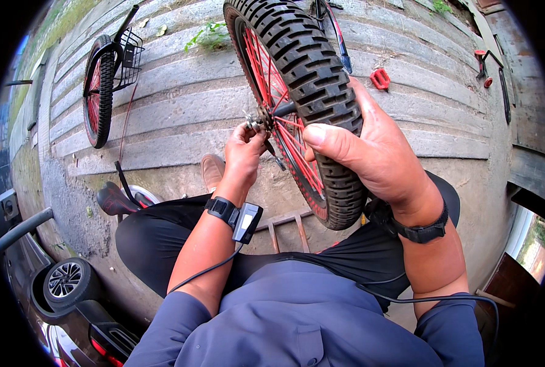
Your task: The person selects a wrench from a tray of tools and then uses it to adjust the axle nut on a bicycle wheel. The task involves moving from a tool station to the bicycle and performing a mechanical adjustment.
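A bicycle wheel [306,67] with a chunky black tyre and red spokes stands upright, tilted, in front of me. My right hand [376,147] is closed around the tyre on its right side, thumb across the tread. At the wheel's left face, the fingertips of my left hand [245,150] are pinched together on small metal hardware [252,120] at the end of the axle. The exact piece between those fingers is partly hidden. Beside them sits the hub [264,117], dark and greasy.
At the far left stands a bicycle front wheel [100,92] with a wire basket [130,60]. A saddle [114,199] lies left of my knee. Red pedals [380,79] and other bike parts rest on the slatted paving. A ladder-like frame [288,229] lies below the wheel; a car [70,300] stands lower left.
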Demonstrator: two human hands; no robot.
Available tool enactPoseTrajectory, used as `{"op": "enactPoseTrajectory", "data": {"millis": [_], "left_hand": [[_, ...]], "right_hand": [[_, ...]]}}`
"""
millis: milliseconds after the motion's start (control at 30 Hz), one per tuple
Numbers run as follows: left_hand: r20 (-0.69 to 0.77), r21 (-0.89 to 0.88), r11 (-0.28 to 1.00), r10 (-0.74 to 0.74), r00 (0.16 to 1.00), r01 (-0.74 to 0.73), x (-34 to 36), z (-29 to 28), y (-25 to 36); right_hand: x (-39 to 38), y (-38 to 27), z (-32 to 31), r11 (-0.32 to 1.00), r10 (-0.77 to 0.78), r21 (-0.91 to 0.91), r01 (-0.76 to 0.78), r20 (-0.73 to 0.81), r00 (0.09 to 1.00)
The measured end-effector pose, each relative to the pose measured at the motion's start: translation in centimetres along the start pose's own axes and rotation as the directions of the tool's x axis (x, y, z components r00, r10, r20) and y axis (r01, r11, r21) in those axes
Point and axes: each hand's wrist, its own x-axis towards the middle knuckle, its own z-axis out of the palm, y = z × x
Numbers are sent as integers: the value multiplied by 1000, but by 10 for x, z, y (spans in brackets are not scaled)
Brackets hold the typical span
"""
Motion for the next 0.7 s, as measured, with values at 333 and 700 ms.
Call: {"op": "enactPoseTrajectory", "data": {"millis": [333,700], "left_hand": [[40,258,962,83,996,-91,11,-22,-31],[-342,83,984,177,923,-158,13,-59,50]], "right_hand": [[2,2,-1,999,-29,-16,29,1,1000],[1,1,0,998,-47,-38,46,-11,999]]}}
